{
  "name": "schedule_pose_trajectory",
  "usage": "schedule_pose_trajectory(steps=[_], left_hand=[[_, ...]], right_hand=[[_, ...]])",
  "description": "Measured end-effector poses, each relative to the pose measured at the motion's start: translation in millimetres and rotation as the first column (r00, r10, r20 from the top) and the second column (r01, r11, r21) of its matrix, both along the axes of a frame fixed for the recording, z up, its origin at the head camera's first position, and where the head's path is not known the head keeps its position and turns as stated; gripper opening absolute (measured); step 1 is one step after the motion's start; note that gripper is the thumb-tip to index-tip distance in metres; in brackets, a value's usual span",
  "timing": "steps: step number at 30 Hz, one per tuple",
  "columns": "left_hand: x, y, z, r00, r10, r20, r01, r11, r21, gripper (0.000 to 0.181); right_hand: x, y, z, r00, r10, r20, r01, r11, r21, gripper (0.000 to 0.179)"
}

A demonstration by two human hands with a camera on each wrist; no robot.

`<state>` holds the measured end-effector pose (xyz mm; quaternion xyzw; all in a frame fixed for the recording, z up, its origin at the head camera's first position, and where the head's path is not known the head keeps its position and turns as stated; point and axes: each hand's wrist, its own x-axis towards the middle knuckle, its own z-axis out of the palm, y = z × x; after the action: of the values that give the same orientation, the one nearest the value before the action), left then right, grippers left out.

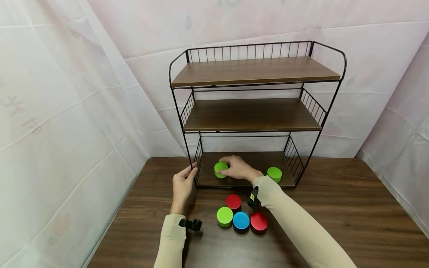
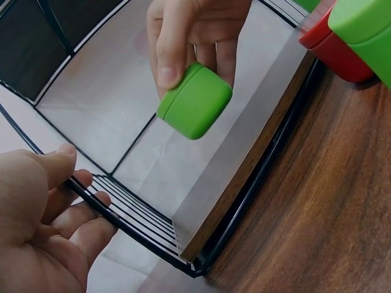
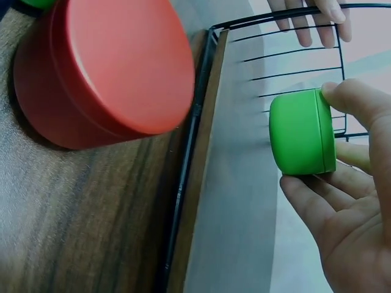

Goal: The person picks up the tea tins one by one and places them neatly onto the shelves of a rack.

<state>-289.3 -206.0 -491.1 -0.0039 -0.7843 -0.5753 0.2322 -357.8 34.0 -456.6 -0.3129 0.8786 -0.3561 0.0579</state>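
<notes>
Nearest, on the dark brown wood-grain table [image 1: 352,208], stand four squat round containers: a glossy red one at right [image 1: 259,221], a blue one [image 1: 241,220], a light-green one at left [image 1: 224,216] and a second red one behind [image 1: 233,201].

Beyond them, the left hand [image 1: 183,184] grips the black metal left front upright [image 1: 187,149] of the rack. The right hand [image 1: 238,168] holds a squat, round, bright-green lidded container [image 1: 220,168], thumb and fingers on opposite sides. It is located over the left part of the lowest brown wood-grain board [image 1: 259,160]; base contact cannot be confirmed.

Handling (judged): light, stiff, probably plastic; low fragility. The smooth wall may slip. Grasp opposed points on the side wall, below the seam; lifting by the lid alone could separate it.

Orientation: lid up, roughly level, central axis near vertical. The body is broader than tall; its round outline gives no front and no horizontal long axis.

At right on the same board stands another green container [image 1: 274,174].
</notes>
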Motion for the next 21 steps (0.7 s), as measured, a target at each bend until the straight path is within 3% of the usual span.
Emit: schedule_pose_trajectory(steps=[11, 21], left_hand=[[-1.2, 0.5, 1.4, 0.999, -0.002, -0.035, 0.001, 1.000, -0.016, 0.026], [1.3, -0.5, 2.4, 1.000, -0.009, -0.009, 0.009, 1.000, -0.008, 0.026]], right_hand=[[-2.4, -2, -14.8, 0.998, -0.038, 0.050, 0.040, 0.999, -0.028, 0.059], [-0.2, -5, -23.1, 0.996, -0.060, 0.068, 0.063, 0.997, -0.040, 0.057]])
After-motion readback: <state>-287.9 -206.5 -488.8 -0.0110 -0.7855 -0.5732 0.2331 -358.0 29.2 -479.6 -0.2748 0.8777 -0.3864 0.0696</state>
